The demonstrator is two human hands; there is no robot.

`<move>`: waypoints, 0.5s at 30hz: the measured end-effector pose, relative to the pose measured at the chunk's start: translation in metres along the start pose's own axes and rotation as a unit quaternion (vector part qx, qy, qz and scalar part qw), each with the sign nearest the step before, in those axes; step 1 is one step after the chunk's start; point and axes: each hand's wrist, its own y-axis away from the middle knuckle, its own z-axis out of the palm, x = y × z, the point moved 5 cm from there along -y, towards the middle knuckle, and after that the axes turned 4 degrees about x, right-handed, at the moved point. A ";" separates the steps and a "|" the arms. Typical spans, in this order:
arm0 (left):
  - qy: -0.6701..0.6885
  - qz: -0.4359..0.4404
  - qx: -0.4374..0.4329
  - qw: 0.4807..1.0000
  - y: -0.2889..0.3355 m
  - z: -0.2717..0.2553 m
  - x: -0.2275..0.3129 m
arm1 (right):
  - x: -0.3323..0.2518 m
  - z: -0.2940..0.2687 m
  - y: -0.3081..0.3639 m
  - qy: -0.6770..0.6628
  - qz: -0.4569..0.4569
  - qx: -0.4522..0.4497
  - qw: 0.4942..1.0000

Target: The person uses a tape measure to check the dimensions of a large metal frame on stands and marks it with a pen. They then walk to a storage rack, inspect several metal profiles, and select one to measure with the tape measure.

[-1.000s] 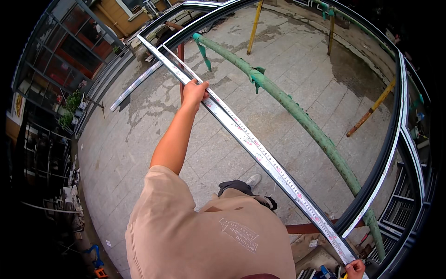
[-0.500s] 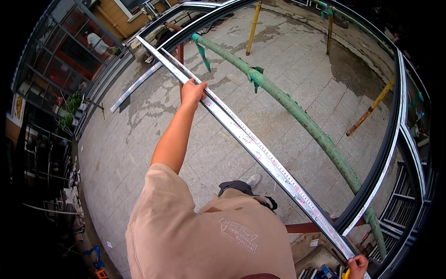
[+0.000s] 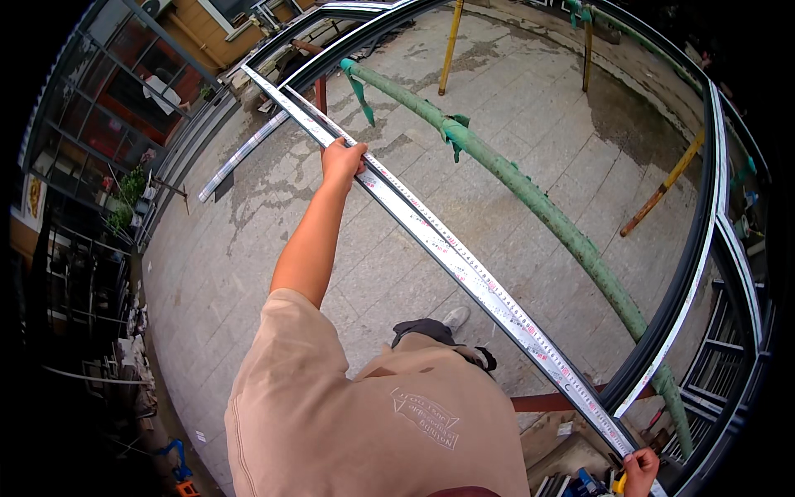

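A large dark metal frame with pale film-covered faces stretches before me. Along its near bar (image 3: 464,267), which runs from upper left to lower right, lies a white tape measure blade (image 3: 513,308) with printed marks. My left hand (image 3: 342,163) is closed around the bar toward its far part, with the blade passing at its fingers. At the bar's near right corner, my right hand (image 3: 640,473) has its fingers pinched at the tape. A small yellow piece (image 3: 619,482), probably the tape's case, shows beside them, mostly hidden.
A green, worn pole (image 3: 530,199) with cloth ties crosses beneath the frame, near yellow legs (image 3: 662,186). Wrapped profile strips (image 3: 242,157) lie on the paving at left. A person (image 3: 161,94) is by the doorway. Tools (image 3: 584,482) lie below my right hand.
Both hands keep their places on the bar, and the tape lies much as before. The view has shifted slightly, and the person by the doorway has changed posture.
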 end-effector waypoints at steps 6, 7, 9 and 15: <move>0.005 -0.009 -0.027 1.000 -0.002 0.017 0.006 | -0.004 0.001 -0.012 0.072 -0.105 0.000 0.992; 0.008 -0.014 -0.052 0.999 -0.013 0.018 0.004 | 0.007 -0.002 -0.015 0.059 -0.104 0.004 0.993; -0.005 -0.030 -0.068 0.997 -0.037 0.009 -0.021 | 0.001 0.001 -0.017 0.014 -0.062 0.009 0.998; -0.092 -0.074 -0.075 0.990 -0.129 -0.031 -0.077 | 0.009 0.002 -0.013 -0.077 0.010 0.040 0.996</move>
